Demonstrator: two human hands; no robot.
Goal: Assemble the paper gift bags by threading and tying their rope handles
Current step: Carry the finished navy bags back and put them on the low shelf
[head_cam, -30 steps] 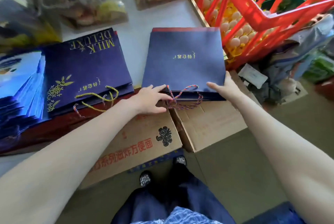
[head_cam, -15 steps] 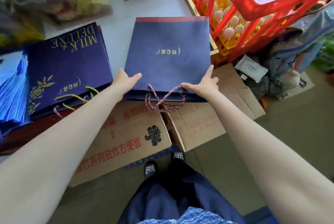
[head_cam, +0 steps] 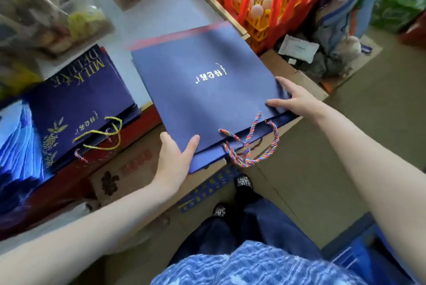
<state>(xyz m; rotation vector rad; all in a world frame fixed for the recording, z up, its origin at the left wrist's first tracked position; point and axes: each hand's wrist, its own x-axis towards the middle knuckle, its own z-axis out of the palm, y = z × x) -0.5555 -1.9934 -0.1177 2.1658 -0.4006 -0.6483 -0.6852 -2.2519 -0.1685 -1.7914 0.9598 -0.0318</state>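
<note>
2 hands hold 1 flat navy gift bag, tilted, over the table's near edge; 2 multicoloured rope handles dangle. Left hand pinches its near-left corner; right hand, fingers spread, apparently grips the right edge.

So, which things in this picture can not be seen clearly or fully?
Head view only:
- Knots of the multicolour rope handle: too small, partly under the flat blue bag.
- The bag's far red edge: motion blur.
- Left hand fingers: under the bag's corner, hidden.
- Right hand: fingertips covered by the bag's side edge.
- Gold print on the bag: blurred, unreadable.
- Pale blue stack: cut by the left edge.
</note>
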